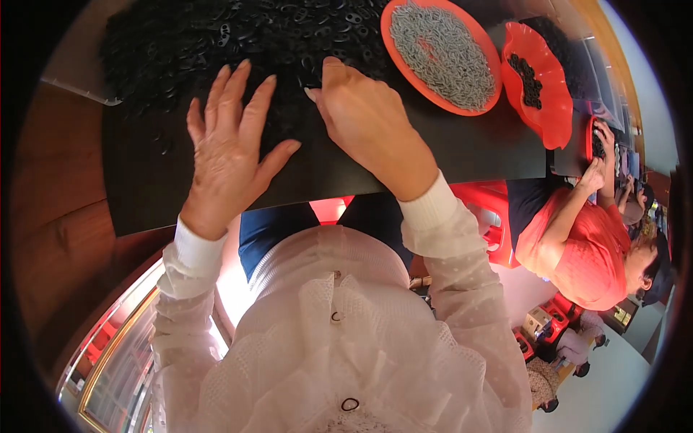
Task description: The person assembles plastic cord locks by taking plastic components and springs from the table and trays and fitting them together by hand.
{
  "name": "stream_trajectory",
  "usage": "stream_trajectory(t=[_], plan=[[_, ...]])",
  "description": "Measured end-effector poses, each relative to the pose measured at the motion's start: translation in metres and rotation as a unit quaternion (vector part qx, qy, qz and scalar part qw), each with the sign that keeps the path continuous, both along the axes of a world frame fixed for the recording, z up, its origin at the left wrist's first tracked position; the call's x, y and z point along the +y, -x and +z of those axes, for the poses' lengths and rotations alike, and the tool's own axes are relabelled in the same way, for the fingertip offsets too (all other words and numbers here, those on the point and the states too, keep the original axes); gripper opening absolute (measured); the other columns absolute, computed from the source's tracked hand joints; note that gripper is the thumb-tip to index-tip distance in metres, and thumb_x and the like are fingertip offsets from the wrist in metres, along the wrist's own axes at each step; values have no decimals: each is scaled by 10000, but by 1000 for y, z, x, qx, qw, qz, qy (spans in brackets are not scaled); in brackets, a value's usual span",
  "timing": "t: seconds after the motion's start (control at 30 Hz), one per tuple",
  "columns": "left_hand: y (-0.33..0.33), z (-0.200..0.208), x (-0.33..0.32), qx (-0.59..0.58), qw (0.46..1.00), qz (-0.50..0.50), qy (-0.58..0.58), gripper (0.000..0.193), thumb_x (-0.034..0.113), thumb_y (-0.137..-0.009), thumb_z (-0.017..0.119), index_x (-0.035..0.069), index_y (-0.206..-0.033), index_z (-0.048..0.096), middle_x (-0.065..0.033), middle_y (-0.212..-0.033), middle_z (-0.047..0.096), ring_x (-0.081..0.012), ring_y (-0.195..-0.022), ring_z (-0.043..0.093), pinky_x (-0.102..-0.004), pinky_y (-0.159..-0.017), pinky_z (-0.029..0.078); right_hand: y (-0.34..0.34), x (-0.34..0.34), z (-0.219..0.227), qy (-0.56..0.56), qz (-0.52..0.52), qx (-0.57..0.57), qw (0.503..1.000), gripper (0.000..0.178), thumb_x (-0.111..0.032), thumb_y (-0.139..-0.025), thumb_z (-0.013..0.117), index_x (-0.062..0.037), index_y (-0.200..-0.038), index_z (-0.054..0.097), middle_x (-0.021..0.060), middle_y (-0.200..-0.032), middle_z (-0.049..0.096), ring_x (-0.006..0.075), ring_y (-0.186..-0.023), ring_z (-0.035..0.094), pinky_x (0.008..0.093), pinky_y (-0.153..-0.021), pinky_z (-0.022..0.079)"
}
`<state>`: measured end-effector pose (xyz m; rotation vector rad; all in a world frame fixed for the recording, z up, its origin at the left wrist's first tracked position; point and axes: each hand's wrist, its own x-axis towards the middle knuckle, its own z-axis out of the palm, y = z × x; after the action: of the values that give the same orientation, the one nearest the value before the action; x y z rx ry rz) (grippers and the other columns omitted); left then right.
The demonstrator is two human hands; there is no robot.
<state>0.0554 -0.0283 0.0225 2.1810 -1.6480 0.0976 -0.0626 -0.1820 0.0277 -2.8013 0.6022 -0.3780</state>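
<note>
head view; looks steeply down; close over black table [462, 155]

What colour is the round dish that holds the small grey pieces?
The dish is orange-red, seen best in the head view.

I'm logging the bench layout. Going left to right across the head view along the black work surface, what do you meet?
Left hand → right hand → round orange tray of grey parts → wavy orange dish of black parts → co-worker's hands.
</note>
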Motion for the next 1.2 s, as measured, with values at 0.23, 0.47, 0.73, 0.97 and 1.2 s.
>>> stream_trajectory(t=[0.23,0.47,0.73,0.97,1.2], plan=[[0,3,2,1,997,-8,72,561,284,-793,686,83,-1288,516,-147,-1432,384,-350,-1343,321,-575,-1052,206,80,-28,37,88,-67,-114,987,351,-203,-803,747,-24,-1057,582,135,-745,632,254,-625,629,318,-556,491],[32,17,-9,59,982,-172,48,334,176,-760,677,56,-1066,617,-130,-1348,474,-321,-1305,384,-563,-1043,217,115,-51,37,121,-58,-45,990,395,-307,-784,744,-39,-1009,560,92,-809,627,259,-664,632,344,-535,483],[53,17,-25,105,964,-225,95,249,113,-737,682,9,-954,615,-160,-1238,540,-318,-1195,474,-493,-996,319,151,-93,41,82,-74,10,994,408,-361,-812,701,-34,-1005,551,106,-805,614,286,-646,611,368,-543,472],[72,8,-36,122,956,-245,109,207,76,-758,641,-17,-942,620,-174,-1240,542,-333,-1180,483,-494,-985,337,121,-115,43,126,10,73,989,389,-401,-853,635,-37,-924,517,148,-715,601,352,-679,613,420,-545,461],[76,3,-33,124,957,-239,109,177,66,-758,634,-14,-915,622,-175,-1215,555,-334,-1169,491,-497,-979,340,97,-130,37,147,32,54,987,357,-357,-868,624,-25,-893,495,159,-738,605,354,-702,616,441,-559,467]])
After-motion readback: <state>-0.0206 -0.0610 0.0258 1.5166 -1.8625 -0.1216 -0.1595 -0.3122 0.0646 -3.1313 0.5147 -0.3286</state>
